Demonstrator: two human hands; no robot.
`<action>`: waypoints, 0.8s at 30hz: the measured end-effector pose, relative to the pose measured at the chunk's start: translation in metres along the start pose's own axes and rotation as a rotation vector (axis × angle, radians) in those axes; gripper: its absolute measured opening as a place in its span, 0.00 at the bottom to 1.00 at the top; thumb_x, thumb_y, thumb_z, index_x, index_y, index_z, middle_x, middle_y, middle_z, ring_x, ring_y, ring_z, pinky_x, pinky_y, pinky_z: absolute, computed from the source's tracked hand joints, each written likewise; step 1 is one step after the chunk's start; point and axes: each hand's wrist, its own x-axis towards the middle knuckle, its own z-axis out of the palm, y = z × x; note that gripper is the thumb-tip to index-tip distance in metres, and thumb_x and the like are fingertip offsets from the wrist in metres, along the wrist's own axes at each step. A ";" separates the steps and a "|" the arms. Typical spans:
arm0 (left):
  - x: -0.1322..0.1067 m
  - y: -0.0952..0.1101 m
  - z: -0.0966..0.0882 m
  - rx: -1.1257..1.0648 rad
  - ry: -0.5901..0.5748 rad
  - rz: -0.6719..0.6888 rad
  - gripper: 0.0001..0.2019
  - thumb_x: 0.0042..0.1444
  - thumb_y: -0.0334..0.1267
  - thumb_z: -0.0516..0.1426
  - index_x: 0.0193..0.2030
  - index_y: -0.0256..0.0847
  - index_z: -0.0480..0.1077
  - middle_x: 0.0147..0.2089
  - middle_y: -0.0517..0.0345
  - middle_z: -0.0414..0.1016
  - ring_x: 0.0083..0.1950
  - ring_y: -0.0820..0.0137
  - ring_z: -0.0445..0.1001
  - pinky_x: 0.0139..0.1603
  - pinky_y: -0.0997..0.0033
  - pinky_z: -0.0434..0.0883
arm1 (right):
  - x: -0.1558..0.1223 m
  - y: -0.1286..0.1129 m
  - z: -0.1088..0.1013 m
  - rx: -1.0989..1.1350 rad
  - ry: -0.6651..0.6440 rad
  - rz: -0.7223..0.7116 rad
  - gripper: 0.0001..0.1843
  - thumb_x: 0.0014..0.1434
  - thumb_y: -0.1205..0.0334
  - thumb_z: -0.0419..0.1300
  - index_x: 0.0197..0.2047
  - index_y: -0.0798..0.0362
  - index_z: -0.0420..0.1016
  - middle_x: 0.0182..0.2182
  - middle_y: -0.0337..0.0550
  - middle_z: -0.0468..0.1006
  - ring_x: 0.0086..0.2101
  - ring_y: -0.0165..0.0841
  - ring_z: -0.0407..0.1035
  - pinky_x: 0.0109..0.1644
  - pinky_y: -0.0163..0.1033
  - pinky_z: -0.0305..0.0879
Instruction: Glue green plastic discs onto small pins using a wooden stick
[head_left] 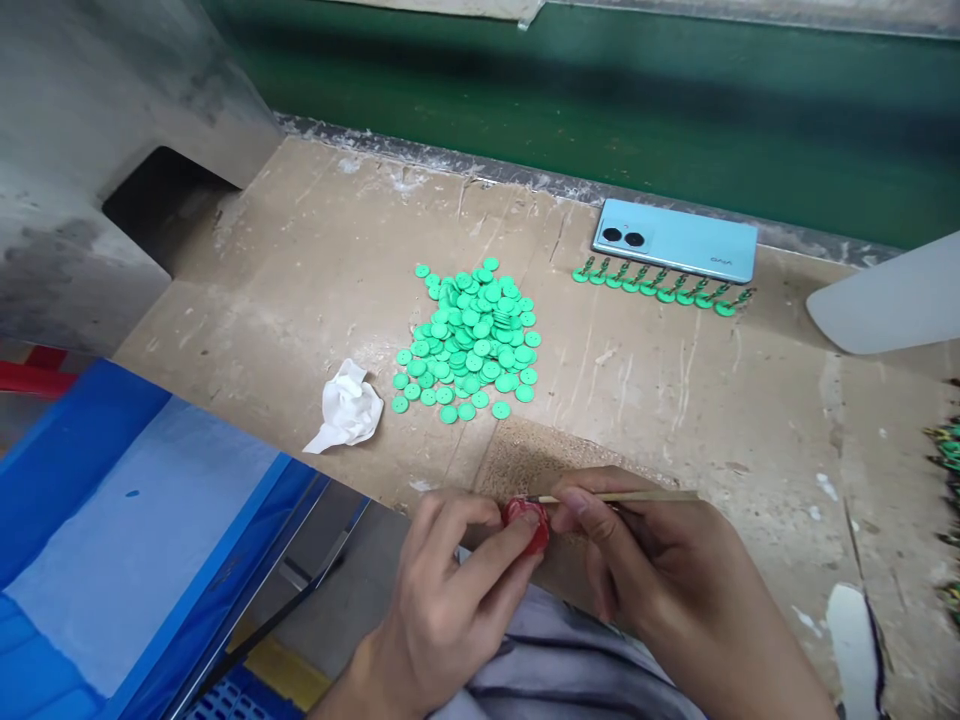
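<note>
Near the front edge of the table, my left hand [461,585] grips a small round red piece [537,541] between thumb and fingers. My right hand [637,550] pinches a thin wooden stick [652,495], its dark tip resting at the upper edge of the red piece. Fingers cover part of the red piece, so its full shape is hidden. Beneath both hands lies a rough brown patch [540,450] on the tabletop. Just beyond it spreads a heap of green button-like discs [480,340], several showing small holes.
A crumpled white tissue [351,405] sits left of the heap. At the back right lie a light blue phone [682,240] and a row of green discs with upright pins [649,288]. A white cylindrical object [892,295] stands at right. A blue crate [135,540] is at lower left.
</note>
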 end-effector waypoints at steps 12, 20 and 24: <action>0.001 0.005 0.003 0.019 0.042 0.000 0.15 0.64 0.25 0.64 0.57 0.35 0.78 0.43 0.53 0.75 0.44 0.67 0.72 0.44 0.66 0.72 | 0.001 -0.003 -0.007 -0.082 -0.098 0.118 0.21 0.76 0.56 0.54 0.29 0.49 0.72 0.27 0.36 0.77 0.28 0.29 0.74 0.31 0.33 0.67; 0.001 0.010 0.004 0.000 0.059 -0.050 0.14 0.65 0.26 0.64 0.57 0.36 0.78 0.42 0.54 0.76 0.42 0.68 0.71 0.42 0.67 0.73 | 0.007 -0.003 -0.007 -0.115 -0.142 0.112 0.21 0.75 0.56 0.55 0.28 0.48 0.72 0.26 0.35 0.77 0.28 0.29 0.75 0.32 0.32 0.69; 0.001 0.011 0.003 -0.009 0.050 -0.072 0.13 0.65 0.26 0.64 0.56 0.37 0.79 0.42 0.55 0.77 0.41 0.68 0.72 0.42 0.66 0.73 | 0.009 -0.002 -0.009 -0.089 -0.149 0.172 0.23 0.75 0.54 0.53 0.28 0.47 0.74 0.26 0.38 0.78 0.32 0.32 0.79 0.28 0.33 0.69</action>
